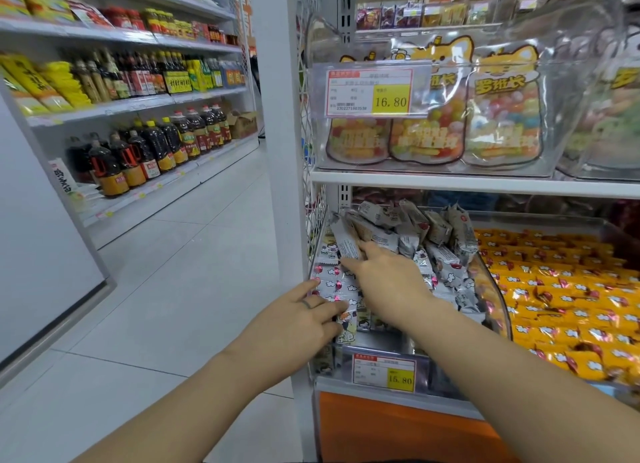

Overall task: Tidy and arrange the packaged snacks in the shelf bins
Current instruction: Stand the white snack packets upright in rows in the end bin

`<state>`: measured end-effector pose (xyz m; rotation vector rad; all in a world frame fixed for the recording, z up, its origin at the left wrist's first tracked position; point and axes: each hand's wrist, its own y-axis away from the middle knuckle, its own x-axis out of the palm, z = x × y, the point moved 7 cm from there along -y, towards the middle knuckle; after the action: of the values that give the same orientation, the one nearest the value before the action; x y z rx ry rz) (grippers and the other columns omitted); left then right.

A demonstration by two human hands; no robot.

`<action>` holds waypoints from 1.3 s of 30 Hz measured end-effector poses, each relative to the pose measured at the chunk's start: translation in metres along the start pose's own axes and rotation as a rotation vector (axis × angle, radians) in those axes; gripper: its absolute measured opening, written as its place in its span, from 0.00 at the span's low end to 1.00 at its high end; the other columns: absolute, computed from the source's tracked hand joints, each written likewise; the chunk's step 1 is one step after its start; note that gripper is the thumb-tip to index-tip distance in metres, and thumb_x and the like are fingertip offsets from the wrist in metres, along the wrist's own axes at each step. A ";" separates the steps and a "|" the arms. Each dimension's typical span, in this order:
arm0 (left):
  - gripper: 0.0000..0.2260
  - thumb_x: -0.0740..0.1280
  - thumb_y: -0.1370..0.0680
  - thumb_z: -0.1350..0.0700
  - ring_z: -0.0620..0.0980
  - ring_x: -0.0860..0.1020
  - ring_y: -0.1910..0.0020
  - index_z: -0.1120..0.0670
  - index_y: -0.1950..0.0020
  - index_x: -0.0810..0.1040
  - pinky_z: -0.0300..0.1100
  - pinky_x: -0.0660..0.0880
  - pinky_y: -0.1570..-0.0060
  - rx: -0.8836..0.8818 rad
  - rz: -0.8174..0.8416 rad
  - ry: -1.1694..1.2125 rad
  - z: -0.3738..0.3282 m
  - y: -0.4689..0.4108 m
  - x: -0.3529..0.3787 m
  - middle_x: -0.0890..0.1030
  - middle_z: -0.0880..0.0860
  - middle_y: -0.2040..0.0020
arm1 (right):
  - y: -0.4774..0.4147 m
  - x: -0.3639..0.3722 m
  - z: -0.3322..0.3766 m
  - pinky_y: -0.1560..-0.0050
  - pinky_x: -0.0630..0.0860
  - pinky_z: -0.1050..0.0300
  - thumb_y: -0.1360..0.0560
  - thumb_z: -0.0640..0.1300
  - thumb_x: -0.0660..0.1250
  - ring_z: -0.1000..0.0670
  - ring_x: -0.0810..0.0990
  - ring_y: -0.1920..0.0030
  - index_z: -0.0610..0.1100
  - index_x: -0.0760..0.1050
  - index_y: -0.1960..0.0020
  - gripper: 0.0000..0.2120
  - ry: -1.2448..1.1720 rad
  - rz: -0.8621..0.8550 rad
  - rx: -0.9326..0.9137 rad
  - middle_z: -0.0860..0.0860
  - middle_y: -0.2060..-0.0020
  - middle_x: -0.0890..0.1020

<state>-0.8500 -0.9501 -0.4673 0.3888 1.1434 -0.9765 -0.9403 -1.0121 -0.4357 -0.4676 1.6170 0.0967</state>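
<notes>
The step in hand looks like moving loose packets from the heap into the neat rows. The right hand (388, 279) pinches a grey packet (346, 242) between thumb and forefinger, at the left side of the clear bin (498, 303) on the low shelf, just above the flat rows of packets (329, 282) that fill the bin's near left corner. The left hand (304, 320) lies on those rows with its fingers stretched out, gripping nothing and seemingly steadying them. The held packet stands tilted, its long axis running from the fingers up and away to the far left, with its free end highest. The rows appear to lie flat with their long sides running left to right, so the next move calls for turning the packet level and crosswise, then setting it against the last row. The loose heap (433, 230) at the far side remains jumbled, so much is left to sort
</notes>
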 end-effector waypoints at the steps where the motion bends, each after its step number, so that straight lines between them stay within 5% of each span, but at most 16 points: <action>1: 0.17 0.77 0.41 0.55 0.46 0.82 0.56 0.46 0.53 0.84 0.48 0.72 0.40 -0.001 0.002 0.000 0.000 0.000 0.000 0.82 0.49 0.44 | -0.001 0.002 -0.002 0.53 0.72 0.55 0.27 0.36 0.64 0.43 0.73 0.39 0.52 0.68 0.32 0.25 0.002 -0.033 0.005 0.46 0.34 0.68; 5: 0.18 0.77 0.41 0.55 0.46 0.82 0.57 0.46 0.53 0.84 0.47 0.72 0.40 -0.011 0.003 0.014 -0.001 0.000 -0.001 0.82 0.48 0.45 | -0.002 -0.001 -0.004 0.58 0.74 0.56 0.29 0.45 0.70 0.46 0.79 0.50 0.53 0.77 0.44 0.14 0.022 -0.171 -0.023 0.51 0.48 0.79; 9: 0.17 0.77 0.41 0.54 0.45 0.82 0.58 0.45 0.53 0.83 0.45 0.69 0.38 -0.011 -0.007 0.005 -0.002 -0.002 -0.004 0.83 0.47 0.46 | -0.003 -0.011 -0.008 0.72 0.71 0.59 0.48 0.46 0.81 0.47 0.78 0.72 0.48 0.79 0.66 0.15 0.043 -0.297 -0.029 0.52 0.72 0.79; 15: 0.16 0.78 0.41 0.55 0.45 0.82 0.58 0.46 0.54 0.83 0.44 0.74 0.42 -0.020 -0.033 0.037 -0.003 -0.003 -0.008 0.83 0.47 0.49 | 0.020 -0.033 -0.039 0.67 0.71 0.58 0.27 0.46 0.69 0.50 0.78 0.65 0.49 0.80 0.47 0.09 -0.471 -0.476 0.159 0.51 0.66 0.81; 22: 0.20 0.79 0.42 0.56 0.46 0.81 0.55 0.46 0.52 0.83 0.44 0.75 0.45 -0.066 -0.061 0.086 -0.001 -0.006 -0.010 0.82 0.47 0.48 | 0.056 -0.025 -0.065 0.66 0.74 0.69 0.27 0.43 0.69 0.56 0.78 0.66 0.48 0.78 0.51 0.05 -1.271 -0.335 0.362 0.50 0.64 0.82; 26: 0.13 0.71 0.33 0.58 0.45 0.80 0.58 0.47 0.50 0.81 0.37 0.75 0.53 -0.150 -0.204 0.161 0.005 -0.005 -0.033 0.81 0.43 0.52 | 0.069 -0.012 -0.068 0.53 0.80 0.52 0.27 0.42 0.69 0.49 0.82 0.60 0.45 0.78 0.49 0.06 -1.496 -0.209 0.421 0.50 0.62 0.85; 29: 0.12 0.58 0.26 0.55 0.45 0.80 0.58 0.48 0.46 0.77 0.37 0.75 0.60 -0.351 -0.362 0.302 0.020 0.004 -0.059 0.80 0.44 0.51 | 0.075 -0.017 -0.071 0.56 0.80 0.57 0.26 0.40 0.67 0.50 0.82 0.61 0.46 0.78 0.50 0.05 -1.528 -0.209 0.398 0.48 0.61 0.84; 32: 0.13 0.59 0.23 0.50 0.41 0.76 0.51 0.45 0.39 0.70 0.37 0.74 0.59 -0.552 -0.464 0.422 0.036 0.016 -0.072 0.74 0.42 0.44 | 0.080 -0.037 -0.075 0.60 0.80 0.61 0.24 0.39 0.65 0.50 0.82 0.62 0.49 0.76 0.50 0.07 -1.414 -0.262 0.317 0.46 0.58 0.81; 39: 0.12 0.65 0.22 0.51 0.43 0.77 0.47 0.43 0.39 0.76 0.36 0.69 0.53 -0.544 -0.286 0.463 0.027 0.007 -0.059 0.78 0.39 0.45 | 0.075 -0.054 -0.050 0.66 0.71 0.72 0.24 0.46 0.65 0.65 0.75 0.66 0.57 0.71 0.45 0.11 -0.843 -0.188 0.082 0.60 0.59 0.77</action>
<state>-0.8337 -0.9390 -0.4054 0.0018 1.8640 -0.7910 -1.0123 -0.9477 -0.3936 -0.4319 0.7451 0.0708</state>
